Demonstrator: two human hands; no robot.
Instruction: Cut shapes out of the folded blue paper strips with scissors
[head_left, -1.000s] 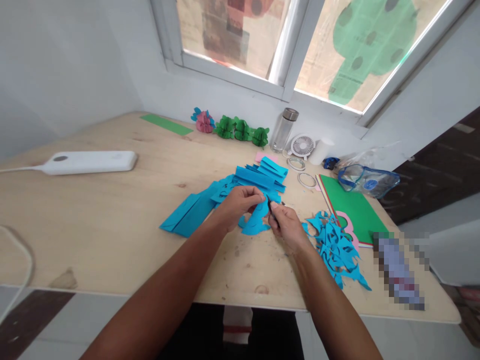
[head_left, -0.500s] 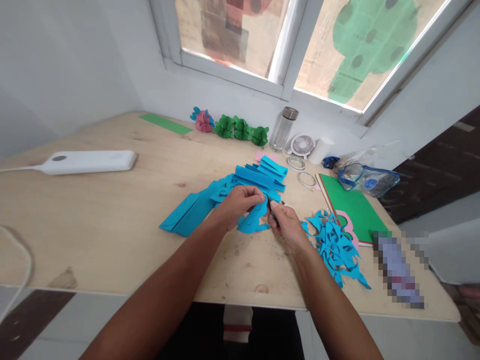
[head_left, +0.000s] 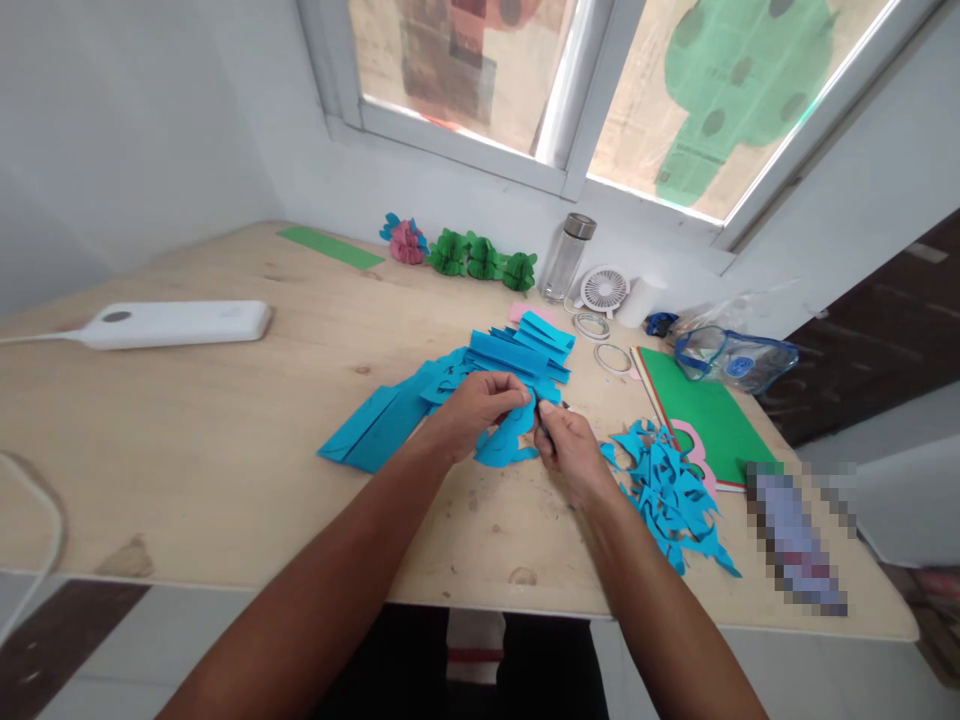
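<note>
My left hand (head_left: 484, 405) pinches a piece of blue paper (head_left: 504, 445) with curved, cut edges, which hangs below the fingers. In my right hand (head_left: 571, 440) is a pair of dark scissors (head_left: 546, 432), mostly hidden by the fingers, with the tips at the paper's right edge. Folded blue paper strips (head_left: 517, 352) lie stacked just beyond my hands. A larger folded blue sheet (head_left: 382, 425) rests to the left of them. Curly blue paper scraps (head_left: 675, 500) are heaped to the right of my right wrist.
Green paper sheets (head_left: 720, 415) with a pink cut-out (head_left: 697, 455) lie at right. Along the wall stand green paper decorations (head_left: 484, 258), a glass bottle (head_left: 568, 260) and a small fan (head_left: 604, 290). Tape rolls (head_left: 613, 358) sit nearer. A white corded device (head_left: 180, 325) lies left.
Almost nothing differs. Both hands keep their places at the paper, with only a very slight shift of the right hand and the view.
</note>
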